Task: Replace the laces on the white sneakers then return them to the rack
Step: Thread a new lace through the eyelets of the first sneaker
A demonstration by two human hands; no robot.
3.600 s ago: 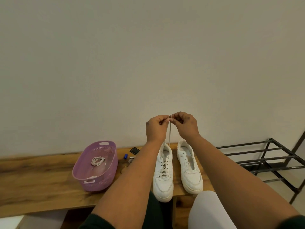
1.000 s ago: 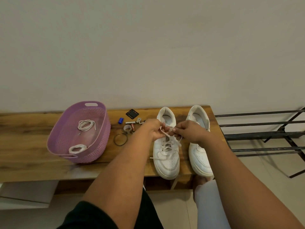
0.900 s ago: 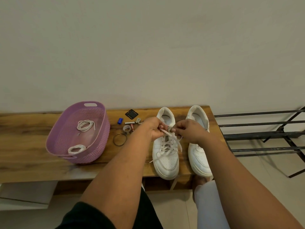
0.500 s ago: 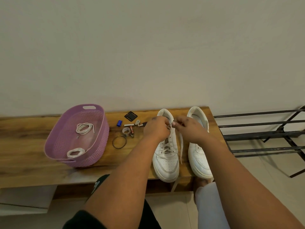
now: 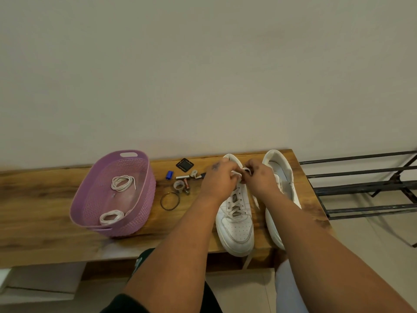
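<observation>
Two white sneakers stand side by side on the wooden bench (image 5: 40, 206), toes toward me. The left sneaker (image 5: 237, 224) is laced up its front; the right sneaker (image 5: 281, 175) shows no lace. My left hand (image 5: 218, 179) and my right hand (image 5: 259, 179) meet over the top eyelets of the left sneaker, each pinching an end of its white lace (image 5: 239, 173). One loose lace end hangs over the bench front (image 5: 248, 259). The tongue under my hands is hidden.
A purple basket (image 5: 140, 213) at the left holds two coiled white laces (image 5: 123, 182). Small items lie between basket and shoes: a blue cap (image 5: 169, 175), batteries, a wire ring (image 5: 170, 201), a black square (image 5: 185, 164). A black metal shoe rack (image 5: 361, 190) stands at right.
My hands came down from holding the lace ends high above the sneaker to the top eyelets. The view tipped down, and in the last second both hands crept toward the heel, crossing the lace ends.
</observation>
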